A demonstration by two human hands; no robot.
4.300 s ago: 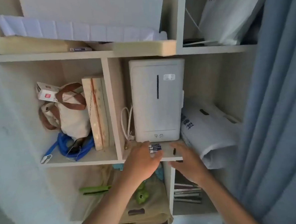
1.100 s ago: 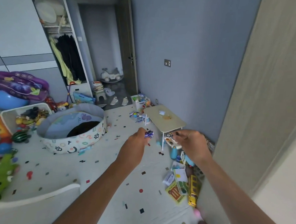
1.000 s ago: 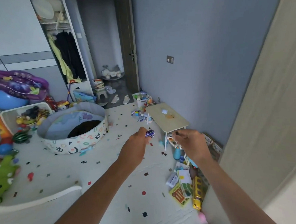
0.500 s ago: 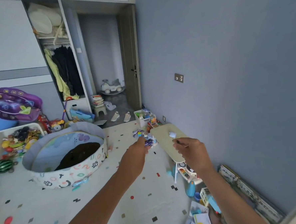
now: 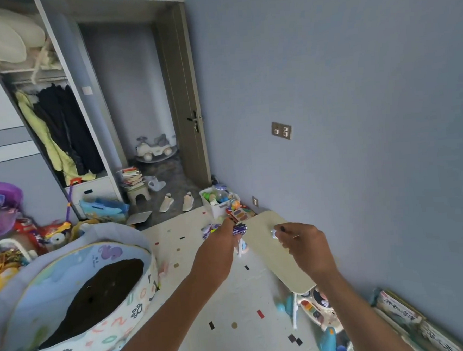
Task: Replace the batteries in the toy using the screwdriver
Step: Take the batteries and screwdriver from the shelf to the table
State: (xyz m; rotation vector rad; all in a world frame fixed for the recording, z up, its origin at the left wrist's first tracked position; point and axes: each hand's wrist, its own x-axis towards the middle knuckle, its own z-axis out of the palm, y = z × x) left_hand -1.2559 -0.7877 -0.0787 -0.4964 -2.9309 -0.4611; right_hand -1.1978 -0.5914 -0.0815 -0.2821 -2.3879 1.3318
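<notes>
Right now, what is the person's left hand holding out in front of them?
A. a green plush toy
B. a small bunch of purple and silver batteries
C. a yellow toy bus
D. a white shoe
B: the left hand grips a small bunch of purple and silver batteries, their ends sticking out past the fingers, above the speckled play mat and beside the small beige table.

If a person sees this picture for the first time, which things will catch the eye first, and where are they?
First come the two hands held out in the middle: the left hand holds a bundle of purple batteries, and the right hand pinches a thin screwdriver. Just beyond them a small pale table stands by the blue wall. At lower left sits a big round fabric tub with a dark inside.
</notes>
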